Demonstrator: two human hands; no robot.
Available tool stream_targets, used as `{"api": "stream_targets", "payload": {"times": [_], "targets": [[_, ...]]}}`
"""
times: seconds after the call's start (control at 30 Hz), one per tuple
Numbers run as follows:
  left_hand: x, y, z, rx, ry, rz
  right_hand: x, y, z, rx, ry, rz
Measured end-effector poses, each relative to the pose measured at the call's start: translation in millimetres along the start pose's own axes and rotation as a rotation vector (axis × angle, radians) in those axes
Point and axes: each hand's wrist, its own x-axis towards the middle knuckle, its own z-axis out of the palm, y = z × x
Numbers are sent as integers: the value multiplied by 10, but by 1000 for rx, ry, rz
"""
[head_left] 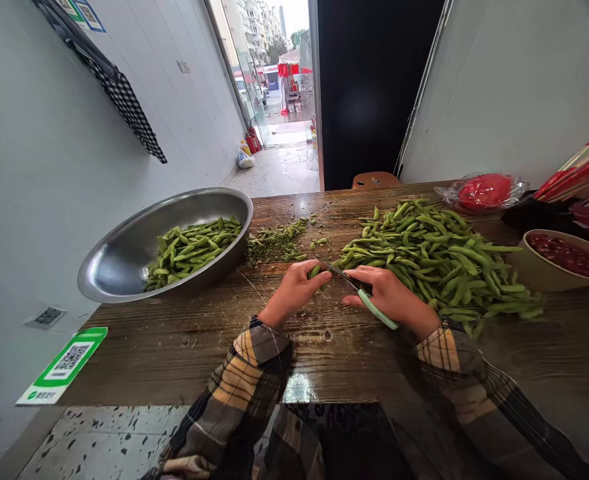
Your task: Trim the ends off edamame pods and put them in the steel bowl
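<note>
The left hand (294, 290) pinches a single green pod (315, 271). Its fingers (304, 268) are closed narrowly around the pod, so only a short, rounded, glossy end shows past the fingertips. The pod is bright green and plump, and it is held just above the tabletop (174, 347), between the two hands.

The right hand (391, 297) is wrapped around a pair of scissors (369, 300). Its fingers (369, 275) are curled over the pale green handle, which juts out below the palm. The dark blades reach towards the left fingertips, and their tips sit just beside the exposed end of the pod. Whether the blades touch the pod cannot be told.

Just behind the right fingers, and spreading away to that side, lies a big loose pile (439, 260) of the same green pods. Beyond the left fingers is a scatter of small green trimmings (277, 241). Further out on that side stands a steel basin (124, 253) holding more pods. A bowl (539, 273) of dark red pieces stands past the pile, well apart from the hands.
</note>
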Motion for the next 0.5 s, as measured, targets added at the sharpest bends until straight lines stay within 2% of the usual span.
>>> {"api": "stream_targets", "payload": {"times": [0.13, 0.3, 0.37, 0.5], "targets": [[9, -58, -2, -83, -32, -31, -1, 4, -6, -8, -13, 11], [33, -160, 27, -318, 12, -103, 13, -4, -3, -1, -10, 13], [48, -181, 42, -435, 61, -138, 18, -10, -2, 5, 31, 50], [71, -184, 48, -728, 236, -165, 21, -9, 8, 3, 147, 135]]}}
